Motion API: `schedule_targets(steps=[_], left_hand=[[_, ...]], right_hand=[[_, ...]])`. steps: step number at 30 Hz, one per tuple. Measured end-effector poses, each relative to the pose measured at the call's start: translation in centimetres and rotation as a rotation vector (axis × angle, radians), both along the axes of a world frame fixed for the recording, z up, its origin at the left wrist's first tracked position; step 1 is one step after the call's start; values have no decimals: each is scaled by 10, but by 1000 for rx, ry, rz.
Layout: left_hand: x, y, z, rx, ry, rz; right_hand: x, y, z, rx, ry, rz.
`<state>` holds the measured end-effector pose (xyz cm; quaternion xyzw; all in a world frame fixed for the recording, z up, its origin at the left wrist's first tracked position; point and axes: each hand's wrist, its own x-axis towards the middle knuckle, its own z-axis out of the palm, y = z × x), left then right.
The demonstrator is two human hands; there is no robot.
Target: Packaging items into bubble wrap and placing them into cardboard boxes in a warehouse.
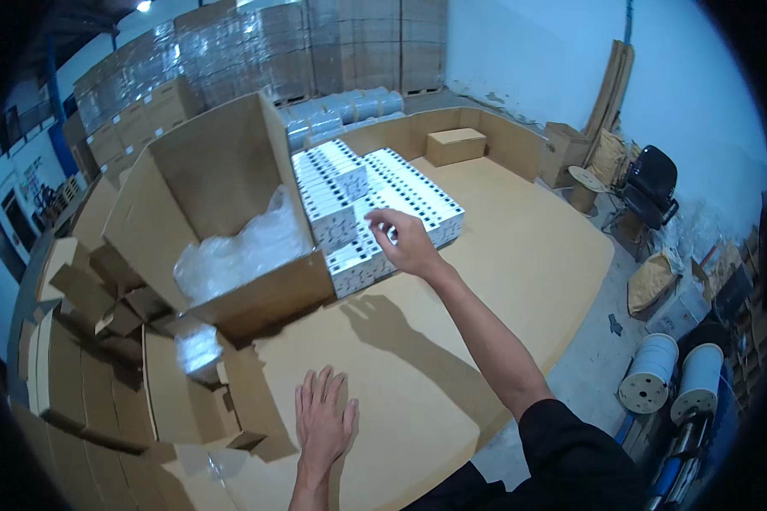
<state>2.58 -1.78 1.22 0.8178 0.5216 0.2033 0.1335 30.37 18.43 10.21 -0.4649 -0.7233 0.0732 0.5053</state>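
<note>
My left hand (322,426) lies flat on the brown cardboard-covered table (383,358), fingers spread, holding nothing. Over the near edge of a block of small white boxes (413,192) with dark square marks hovers my right hand (405,243). Its fingers are loosely curled with a gap between thumb and forefinger, and I see nothing in them. A second, shorter layer of the white boxes (324,175) is stacked on the left part of the block. Directly left of the block stands a large open carton (217,170) with clear plastic wrap (247,247) inside.
Open smaller cartons (187,400) crowd the left, one with a plastic-wrapped white bundle (198,351). A closed brown box (456,146) sits at the table's far end by a cardboard rim. On the right floor are two large spools (649,372) and a black chair (652,183).
</note>
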Motion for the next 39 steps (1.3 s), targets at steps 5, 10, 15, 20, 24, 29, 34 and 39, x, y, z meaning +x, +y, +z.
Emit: schedule_targets(steps=[5, 10, 15, 20, 24, 29, 34, 39], left_hand=[[6, 1, -7, 17, 3, 6], [8, 2, -12, 26, 10, 9], [16, 6, -10, 7, 16, 9], [18, 10, -9, 9, 5, -10], [15, 9, -10, 12, 13, -7], [17, 7, -10, 21, 13, -14], [16, 4, -9, 19, -3, -14], [10, 7, -12, -7, -26, -27]], right_hand=[[34, 73, -1, 21, 12, -124], [32, 130, -6, -169, -156, -247], [27, 157, -7, -275, -133, -306], [35, 164, -11, -232, -174, -304], [30, 159, -10, -213, -132, -280], [39, 152, -24, -132, -229, -241], [37, 137, -27, -35, -137, -223], [36, 106, -26, 58, -69, -236]])
